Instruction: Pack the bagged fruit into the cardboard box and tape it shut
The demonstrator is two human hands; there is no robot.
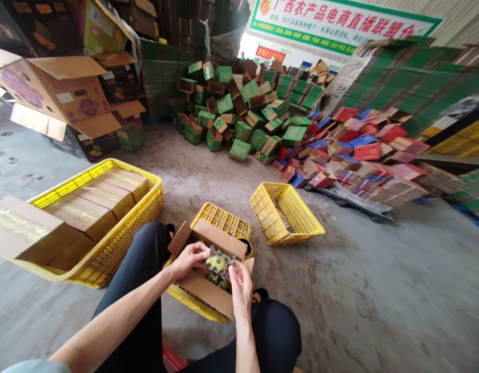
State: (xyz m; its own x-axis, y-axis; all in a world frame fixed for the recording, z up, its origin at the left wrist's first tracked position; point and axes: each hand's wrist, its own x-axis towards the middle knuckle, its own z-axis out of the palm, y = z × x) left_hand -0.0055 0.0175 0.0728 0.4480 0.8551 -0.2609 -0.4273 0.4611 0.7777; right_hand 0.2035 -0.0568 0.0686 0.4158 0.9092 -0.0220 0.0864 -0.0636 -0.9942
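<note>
Between my two hands, above an open cardboard box, is a yellow-green fruit in clear, dark-dotted plastic wrap (218, 262). The fingers of my left hand (189, 260) pinch the wrap's left end, and my right hand (241, 284) grips its right end. The cardboard box (208, 290) has its flaps spread and rests on an overturned yellow crate (224, 220) between my knees. More dark and yellowish wrapped pieces (218, 280) lie inside the box, partly hidden by my hands. A roll of yellow tape (247, 247) sits at the box's far right corner.
Closed cardboard boxes (95, 199) fill a long yellow basket (118, 254) on my left. Another yellow basket (288, 215) stands on the floor ahead right. Farther off are heaps of green cartons (239, 150) and red and blue cartons (367, 151). Large boxes (64, 93) are stacked back left.
</note>
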